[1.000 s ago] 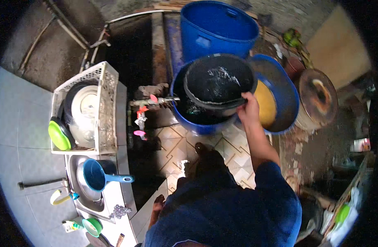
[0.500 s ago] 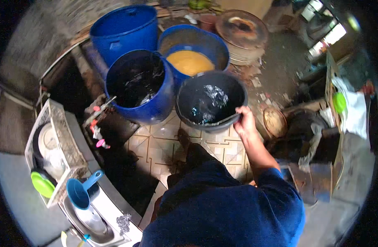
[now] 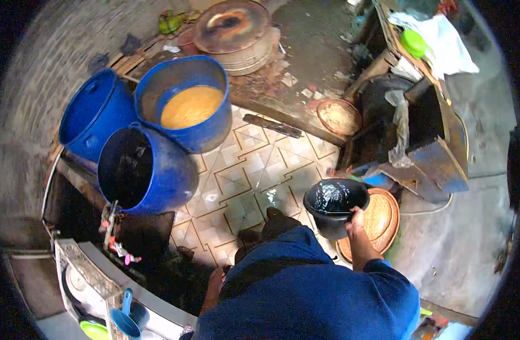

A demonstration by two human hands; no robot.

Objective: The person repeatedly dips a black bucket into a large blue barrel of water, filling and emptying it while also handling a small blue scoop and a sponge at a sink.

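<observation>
- Head view, right hand: the fingers are closed at the near-right edge of the black bucket; whether they grip the rim itself or a handle there, I cannot tell.
- The bucket hangs just left of and ahead of that hand, roughly upright, with glinting, dark liquid inside; how full it is does not show clearly.
- It will probably handle as heavy and a little unsteady, since liquid can slosh; the wall looks like stiff plastic, unlikely to break, and a wet rim would be slippery.
- The sound hold is the thick rim, ideally at two opposite points, or a palm beneath the base.
- Just right of the right hand, partly behind the bucket, lies a woven tray.
- Left hand: low beside the dark clothing; its finger position cannot be told.
- Ahead and left of it stands a blue drum.
</observation>
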